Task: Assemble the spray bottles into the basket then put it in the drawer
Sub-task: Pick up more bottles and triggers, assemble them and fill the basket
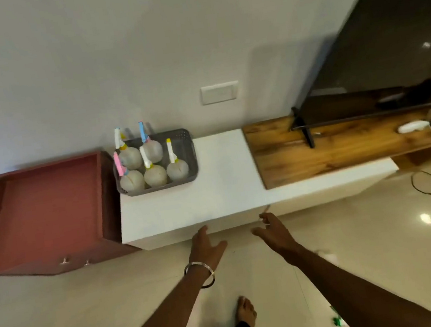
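Five spray bottles (153, 166) sit upright in the grey basket (189, 153) on the white cabinet top (224, 178), right beside the open red drawer (45, 210). Both my left hand (206, 247) and right hand (275, 231) are loosely open (holding nothing), near the cabinet's front edge.

soft dim indoor light, glare on the floor (426, 218), slight blur, edges perhaps warped.
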Demonstrator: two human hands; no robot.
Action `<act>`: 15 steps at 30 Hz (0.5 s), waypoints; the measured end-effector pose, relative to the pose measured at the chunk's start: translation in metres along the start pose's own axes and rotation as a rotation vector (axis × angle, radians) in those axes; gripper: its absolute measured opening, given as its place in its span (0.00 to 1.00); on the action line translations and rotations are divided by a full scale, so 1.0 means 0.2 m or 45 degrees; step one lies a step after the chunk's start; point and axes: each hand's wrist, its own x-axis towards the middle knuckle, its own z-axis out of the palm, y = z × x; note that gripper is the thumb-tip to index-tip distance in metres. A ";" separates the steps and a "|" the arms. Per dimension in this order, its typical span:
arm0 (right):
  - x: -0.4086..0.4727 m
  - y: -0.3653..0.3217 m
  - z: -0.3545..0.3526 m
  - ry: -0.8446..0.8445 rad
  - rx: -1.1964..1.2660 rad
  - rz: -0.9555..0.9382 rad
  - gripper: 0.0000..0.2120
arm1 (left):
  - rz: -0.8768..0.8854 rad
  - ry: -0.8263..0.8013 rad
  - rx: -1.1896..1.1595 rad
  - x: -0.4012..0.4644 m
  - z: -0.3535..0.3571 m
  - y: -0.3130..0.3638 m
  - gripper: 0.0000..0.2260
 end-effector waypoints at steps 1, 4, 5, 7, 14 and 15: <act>-0.07 0.06 0.00 0.016 0.015 0.011 0.29 | 0.012 -0.015 0.028 -0.05 0.03 -0.03 0.34; -0.32 0.30 -0.01 0.086 0.109 0.068 0.29 | 0.051 -0.088 0.096 -0.23 0.15 -0.12 0.33; -0.41 0.38 0.00 0.104 0.154 0.090 0.29 | 0.061 -0.104 0.103 -0.30 0.20 -0.15 0.33; -0.56 0.53 0.03 0.126 0.248 0.137 0.29 | 0.082 -0.126 0.112 -0.42 0.27 -0.23 0.32; -1.11 1.02 0.05 0.218 0.455 0.250 0.28 | 0.049 -0.279 0.155 -0.91 0.62 -0.46 0.33; -1.18 1.09 0.03 0.235 0.469 0.269 0.28 | 0.043 -0.306 0.149 -0.97 0.67 -0.47 0.33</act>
